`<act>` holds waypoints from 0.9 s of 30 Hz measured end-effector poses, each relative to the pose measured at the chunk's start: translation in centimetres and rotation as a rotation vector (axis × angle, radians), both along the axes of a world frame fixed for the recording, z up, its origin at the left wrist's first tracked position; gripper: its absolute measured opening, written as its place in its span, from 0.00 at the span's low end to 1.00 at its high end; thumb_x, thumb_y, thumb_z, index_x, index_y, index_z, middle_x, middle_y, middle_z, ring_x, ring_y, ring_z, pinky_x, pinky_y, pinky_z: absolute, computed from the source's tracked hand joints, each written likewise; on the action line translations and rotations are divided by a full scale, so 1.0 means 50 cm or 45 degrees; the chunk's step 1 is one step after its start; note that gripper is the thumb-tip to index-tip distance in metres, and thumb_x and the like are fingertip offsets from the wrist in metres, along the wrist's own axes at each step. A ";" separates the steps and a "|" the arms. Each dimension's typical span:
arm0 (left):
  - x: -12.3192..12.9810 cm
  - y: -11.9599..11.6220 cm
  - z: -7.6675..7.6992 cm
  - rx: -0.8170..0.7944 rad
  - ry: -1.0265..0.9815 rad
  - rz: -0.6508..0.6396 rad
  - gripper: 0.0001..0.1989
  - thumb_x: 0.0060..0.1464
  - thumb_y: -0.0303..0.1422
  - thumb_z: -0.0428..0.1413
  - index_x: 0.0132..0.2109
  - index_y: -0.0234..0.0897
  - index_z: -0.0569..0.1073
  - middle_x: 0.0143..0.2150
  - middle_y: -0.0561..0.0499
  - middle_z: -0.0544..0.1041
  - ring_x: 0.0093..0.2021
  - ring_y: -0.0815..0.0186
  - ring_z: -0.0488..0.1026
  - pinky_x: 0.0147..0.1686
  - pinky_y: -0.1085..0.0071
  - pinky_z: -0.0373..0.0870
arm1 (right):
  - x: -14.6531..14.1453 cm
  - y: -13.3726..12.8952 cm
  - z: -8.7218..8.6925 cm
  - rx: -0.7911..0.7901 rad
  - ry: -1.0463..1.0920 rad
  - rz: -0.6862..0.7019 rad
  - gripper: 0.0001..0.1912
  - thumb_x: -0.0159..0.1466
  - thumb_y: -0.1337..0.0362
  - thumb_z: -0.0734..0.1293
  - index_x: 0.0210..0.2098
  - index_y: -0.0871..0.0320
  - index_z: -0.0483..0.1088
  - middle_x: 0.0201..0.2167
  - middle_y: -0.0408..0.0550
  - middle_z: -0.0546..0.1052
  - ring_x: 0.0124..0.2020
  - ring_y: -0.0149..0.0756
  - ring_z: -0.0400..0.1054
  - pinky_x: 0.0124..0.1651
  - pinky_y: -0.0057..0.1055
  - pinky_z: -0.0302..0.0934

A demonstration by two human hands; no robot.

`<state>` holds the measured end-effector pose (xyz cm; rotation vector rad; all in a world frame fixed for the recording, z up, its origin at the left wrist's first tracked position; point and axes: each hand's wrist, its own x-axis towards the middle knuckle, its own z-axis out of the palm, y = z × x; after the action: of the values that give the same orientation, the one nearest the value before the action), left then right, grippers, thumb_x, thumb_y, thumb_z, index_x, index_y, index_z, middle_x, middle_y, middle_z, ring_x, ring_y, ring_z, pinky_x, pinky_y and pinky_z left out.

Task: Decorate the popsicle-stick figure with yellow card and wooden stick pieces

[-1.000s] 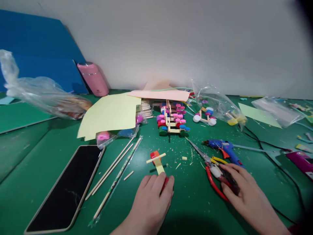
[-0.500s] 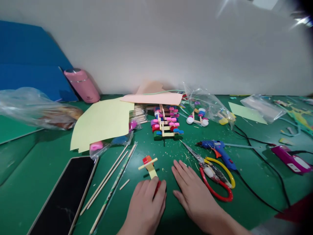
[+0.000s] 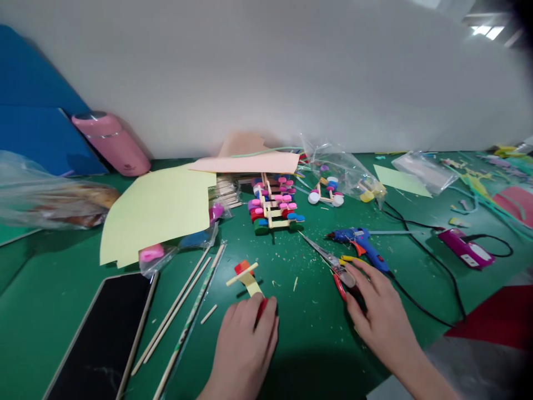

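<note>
My left hand is closed around the near end of a small craft-stick piece. A red-orange block and a thin cross stick are at its far end; something red shows between my fingers. My right hand lies over the handles of the scissors, thumb by the red handle and fingers at the yellow one. The scissor blades point away to the left, and the hand hides most of the handles. Left of my left hand lies a short stick piece.
Small wheeled stick models stand in a row at the back. A blue glue gun with a black cord lies right of the scissors. Long sticks, a phone and yellow paper occupy the left; a pink bottle leans behind.
My right hand has moved right from the bare tabletop onto the scissor handles. My left hand keeps its hold on the stick piece. The view has shifted slightly.
</note>
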<state>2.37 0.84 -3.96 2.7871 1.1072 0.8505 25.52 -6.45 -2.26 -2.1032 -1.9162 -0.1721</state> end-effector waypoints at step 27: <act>0.005 -0.009 0.000 -0.129 0.030 -0.074 0.11 0.53 0.26 0.49 0.44 0.32 0.67 0.37 0.42 0.71 0.34 0.60 0.69 0.30 0.63 0.69 | 0.193 0.117 -0.014 0.167 0.044 -0.405 0.24 0.60 0.58 0.57 0.52 0.65 0.61 0.47 0.61 0.67 0.51 0.51 0.59 0.49 0.49 0.55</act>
<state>2.63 0.40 -3.98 2.7384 1.0363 0.7364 35.16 -0.61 -2.94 -2.2898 -1.4970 -0.3157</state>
